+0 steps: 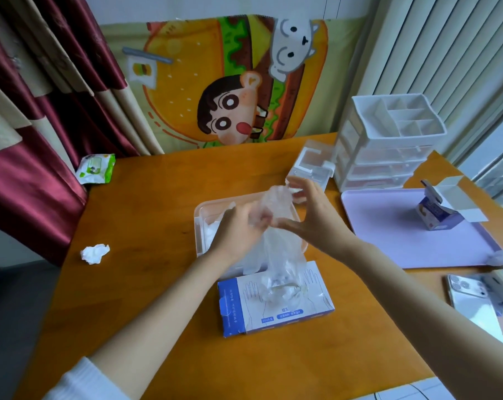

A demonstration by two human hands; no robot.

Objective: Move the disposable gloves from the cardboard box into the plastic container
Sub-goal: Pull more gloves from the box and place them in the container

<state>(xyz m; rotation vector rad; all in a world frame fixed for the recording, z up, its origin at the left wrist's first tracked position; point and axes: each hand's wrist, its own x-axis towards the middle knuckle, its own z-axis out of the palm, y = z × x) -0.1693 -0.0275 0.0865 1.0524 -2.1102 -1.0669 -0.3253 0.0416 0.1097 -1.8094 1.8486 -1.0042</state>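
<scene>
Gloves (269,215) in clear bunch over plastic container (200,226), left hand (238,229) clenched round them, right hand (311,215) half-open, pinching them thumb-to-fingers, cardboard box (273,307) just nearer on bench (158,197).

Wooden table (163,203) before maroon curtains (42,157) and cartoon wall cloth (233,82).

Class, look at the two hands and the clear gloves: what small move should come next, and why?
Probably raise the clear gloves a little, freeing them from the cardboard box: left hand and right hand hold them above the plastic container, but their lower end hangs into the box opening.
</scene>
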